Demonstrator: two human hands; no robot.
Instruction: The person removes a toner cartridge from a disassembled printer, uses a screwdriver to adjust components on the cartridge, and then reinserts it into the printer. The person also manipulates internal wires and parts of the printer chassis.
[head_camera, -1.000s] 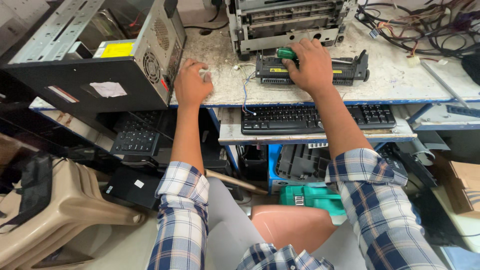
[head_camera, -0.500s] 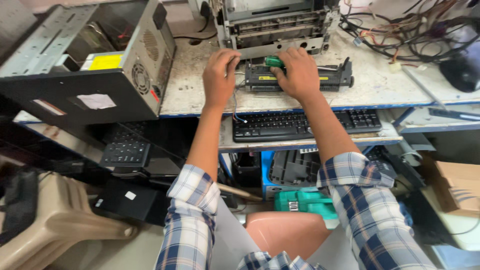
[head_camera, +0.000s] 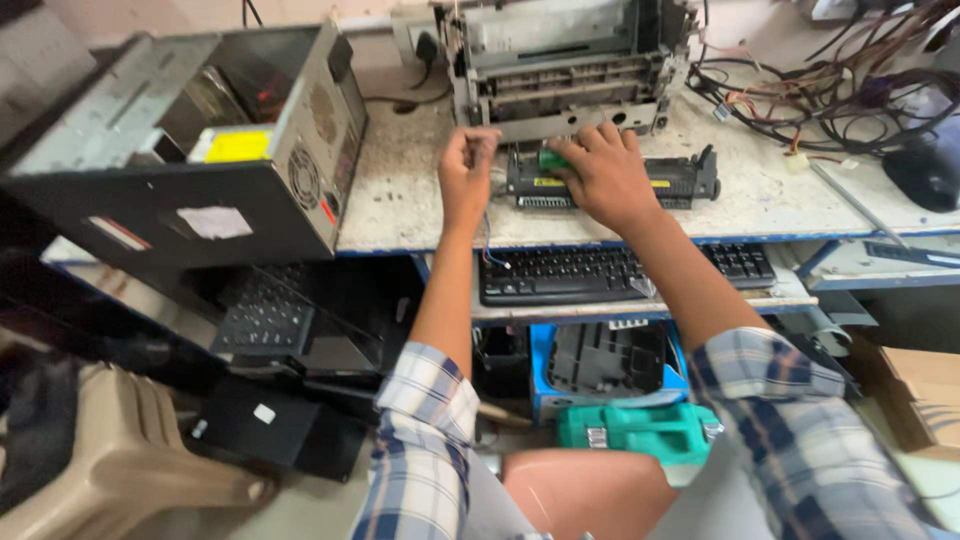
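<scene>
Fuser (head_camera: 610, 185), a long black bar with a green tab, lies near the bench's (head_camera: 400, 210) front edge, just before the stripped printer (head_camera: 565, 70). From the left I see the PC case (head_camera: 200, 170) on the bench's left corner, then my left hand (head_camera: 467, 170), curled into a fist at the fuser's left end; whether it grips anything I cannot tell. My right hand (head_camera: 600, 175) lies spread over the middle, fingers (head_camera: 585, 140) loosely open by the tab. I judge it stiff, fairly light, and fragile: hold both ends.
</scene>
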